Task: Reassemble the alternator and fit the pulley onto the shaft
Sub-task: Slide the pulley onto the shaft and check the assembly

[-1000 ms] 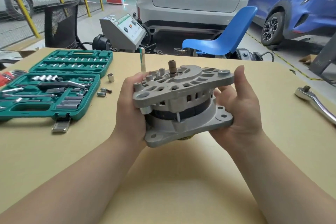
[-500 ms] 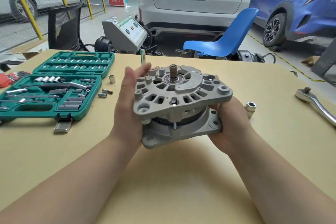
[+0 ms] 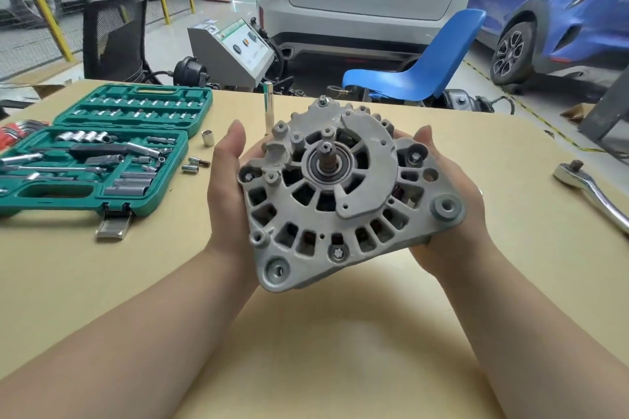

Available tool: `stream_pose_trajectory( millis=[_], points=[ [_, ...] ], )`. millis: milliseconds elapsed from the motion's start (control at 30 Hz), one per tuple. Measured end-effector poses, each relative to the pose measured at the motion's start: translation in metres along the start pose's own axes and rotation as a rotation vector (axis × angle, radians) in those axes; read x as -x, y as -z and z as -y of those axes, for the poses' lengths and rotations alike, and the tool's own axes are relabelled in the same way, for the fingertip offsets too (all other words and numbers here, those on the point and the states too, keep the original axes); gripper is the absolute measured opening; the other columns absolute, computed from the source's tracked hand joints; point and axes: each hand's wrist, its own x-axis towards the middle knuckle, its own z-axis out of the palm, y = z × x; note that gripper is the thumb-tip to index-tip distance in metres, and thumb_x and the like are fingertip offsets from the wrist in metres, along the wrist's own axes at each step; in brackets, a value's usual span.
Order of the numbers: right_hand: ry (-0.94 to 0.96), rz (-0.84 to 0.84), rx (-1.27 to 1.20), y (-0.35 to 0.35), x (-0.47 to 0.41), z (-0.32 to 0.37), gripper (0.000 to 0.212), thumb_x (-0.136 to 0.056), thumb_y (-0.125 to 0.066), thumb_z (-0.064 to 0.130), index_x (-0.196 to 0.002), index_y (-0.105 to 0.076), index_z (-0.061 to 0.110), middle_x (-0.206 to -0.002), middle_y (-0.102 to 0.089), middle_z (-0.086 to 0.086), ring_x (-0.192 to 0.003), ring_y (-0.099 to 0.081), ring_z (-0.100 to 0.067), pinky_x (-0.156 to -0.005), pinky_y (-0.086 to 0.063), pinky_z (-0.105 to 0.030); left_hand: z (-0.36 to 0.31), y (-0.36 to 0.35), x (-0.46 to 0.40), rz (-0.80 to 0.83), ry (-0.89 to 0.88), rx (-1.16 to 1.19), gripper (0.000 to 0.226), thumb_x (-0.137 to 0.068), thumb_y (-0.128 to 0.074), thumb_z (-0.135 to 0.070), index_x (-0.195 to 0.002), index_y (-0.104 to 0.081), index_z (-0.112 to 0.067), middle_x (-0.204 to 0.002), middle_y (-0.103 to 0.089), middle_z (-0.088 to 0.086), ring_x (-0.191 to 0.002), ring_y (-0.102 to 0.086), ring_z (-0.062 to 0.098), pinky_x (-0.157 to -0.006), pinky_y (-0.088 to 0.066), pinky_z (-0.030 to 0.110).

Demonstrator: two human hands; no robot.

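Grey alternator (image 3: pixel 343 201) cradled between left hand (image 3: pixel 228 187), right hand (image 3: pixel 446 214); fingers curled behind, gripping. Keep shaft (image 3: pixel 326 158) facing up, bare for pulley.

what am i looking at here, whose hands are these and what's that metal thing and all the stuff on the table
The picture comes from a camera worn on a person's head, looking down at their own two bare hands; no robot is involved. The left hand and right hand cradle a grey alternator from either side, tilted so its vented face and bare shaft point at the camera. No pulley is on the shaft yet. On the tan table lie an open green socket set at the left, a few loose sockets beside it, an upright metal extension bar behind, and a ratchet handle at the right. Parked cars and a blue chair stand beyond.
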Motion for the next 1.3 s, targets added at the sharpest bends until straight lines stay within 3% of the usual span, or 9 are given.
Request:
stream_pose_trajectory(
  millis=[133, 267, 467, 667, 833, 967, 1133, 1200, 1300],
  points=[
    [-0.159, -0.140, -0.289, 0.004, -0.007, -0.005, 0.068, -0.101, -0.056, 0.054, -0.147, -0.058, 0.005, -0.141, -0.067, -0.021, -0.130, -0.065, -0.043, -0.115, -0.045, -0.062, 0.006, -0.007, 0.001, -0.109, 0.012, 0.020, 0.060, -0.097, -0.050, -0.061, -0.100, -0.087, -0.013, -0.115, -0.079, 0.017, -0.100, -0.079, 0.034, -0.085, -0.065, 0.045],
    [-0.033, -0.218, -0.355, 0.008, -0.007, -0.001, 0.044, -0.096, -0.060, 0.044, -0.102, -0.073, 0.002, -0.110, -0.074, -0.016, -0.107, -0.068, -0.039, -0.113, -0.044, -0.060, 0.016, -0.015, -0.004, -0.318, -0.032, 0.021, 0.065, -0.102, -0.050, -0.047, -0.050, -0.077, -0.020, -0.071, -0.079, 0.003, -0.058, -0.077, 0.020, -0.048, -0.058, 0.028],
    [0.196, 0.014, 0.182, 0.007, -0.002, -0.001, 0.045, -0.089, -0.060, 0.061, -0.096, -0.084, 0.024, -0.107, -0.081, 0.000, -0.109, -0.075, -0.019, -0.098, -0.059, -0.046, 0.017, -0.017, -0.013, -0.374, -0.152, -0.028, 0.074, -0.106, -0.048, -0.029, -0.035, -0.067, -0.023, -0.052, -0.069, -0.004, -0.044, -0.069, 0.010, -0.039, -0.049, 0.017],
    [0.035, -0.003, 0.281, 0.000, -0.002, -0.010, 0.074, -0.084, -0.053, 0.076, -0.119, -0.080, 0.016, -0.113, -0.081, -0.011, -0.109, -0.077, -0.031, -0.111, -0.049, -0.056, 0.006, -0.001, -0.009, -0.217, -0.208, -0.087, 0.063, -0.106, -0.045, -0.041, -0.057, -0.078, -0.020, -0.073, -0.078, 0.006, -0.064, -0.077, 0.021, -0.055, -0.059, 0.027],
    [-0.051, 0.003, 0.269, 0.002, 0.001, -0.014, 0.051, -0.086, -0.060, 0.065, -0.111, -0.082, 0.026, -0.112, -0.081, -0.003, -0.102, -0.078, -0.027, -0.102, -0.054, -0.051, 0.004, -0.005, -0.004, -0.174, -0.229, -0.194, 0.047, -0.105, -0.045, -0.044, -0.091, -0.079, -0.015, -0.102, -0.079, 0.018, -0.091, -0.077, 0.033, -0.073, -0.063, 0.037],
    [0.085, 0.122, 0.251, 0.002, 0.004, -0.016, 0.036, -0.100, -0.050, 0.045, -0.103, -0.082, 0.029, -0.108, -0.080, 0.000, -0.098, -0.075, -0.019, -0.083, -0.056, -0.037, 0.004, -0.004, -0.004, -0.097, -0.292, -0.197, 0.055, -0.107, -0.035, -0.048, -0.102, -0.080, -0.016, -0.102, -0.080, 0.015, -0.096, -0.077, 0.030, -0.079, -0.063, 0.038],
    [0.287, 0.244, 0.272, 0.002, 0.010, -0.014, 0.047, -0.100, -0.050, 0.034, -0.139, -0.067, 0.012, -0.140, -0.067, -0.017, -0.133, -0.062, -0.036, -0.112, -0.048, -0.059, -0.005, -0.003, -0.005, -0.150, -0.351, -0.027, 0.054, -0.108, -0.033, -0.049, -0.122, -0.067, -0.009, -0.120, -0.071, 0.016, -0.108, -0.070, 0.034, -0.096, -0.055, 0.048],
    [0.354, 0.246, 0.322, 0.002, 0.013, -0.016, 0.049, -0.097, -0.052, 0.034, -0.139, -0.068, 0.014, -0.144, -0.063, -0.015, -0.137, -0.059, -0.033, -0.113, -0.046, -0.060, -0.011, -0.004, -0.006, -0.197, -0.327, 0.030, 0.050, -0.109, -0.034, -0.047, -0.117, -0.066, -0.010, -0.113, -0.071, 0.012, -0.099, -0.071, 0.029, -0.093, -0.053, 0.044],
    [0.488, 0.244, 0.426, 0.000, 0.019, -0.016, 0.047, -0.096, -0.052, 0.033, -0.136, -0.070, 0.017, -0.143, -0.062, -0.004, -0.140, -0.056, -0.025, -0.115, -0.045, -0.051, -0.017, -0.004, -0.010, -0.231, -0.251, 0.028, 0.049, -0.112, -0.034, -0.041, -0.102, -0.071, -0.011, -0.084, -0.077, 0.005, -0.074, -0.077, 0.019, -0.066, -0.062, 0.029]
  ],
)
